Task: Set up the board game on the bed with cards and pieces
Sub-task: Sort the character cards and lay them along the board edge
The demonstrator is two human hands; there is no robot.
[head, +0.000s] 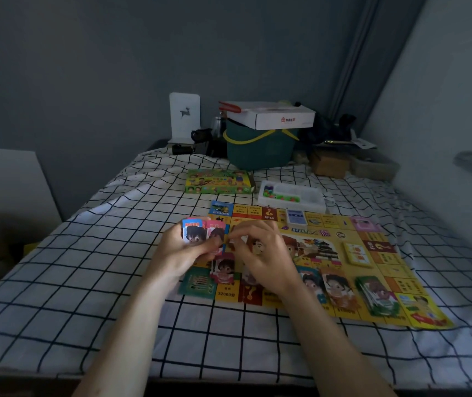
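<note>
Cards are fanned in the left hand above the board on the bed, the right hand pinches one, and a loose grip could spill them.

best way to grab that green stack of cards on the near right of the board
Take the green card stack by its two long edges, coming from above. It lies flat on the game board and looks slightly fanned, so pinching across the narrow width should keep the cards together. Both hands are busy with character cards.
</note>
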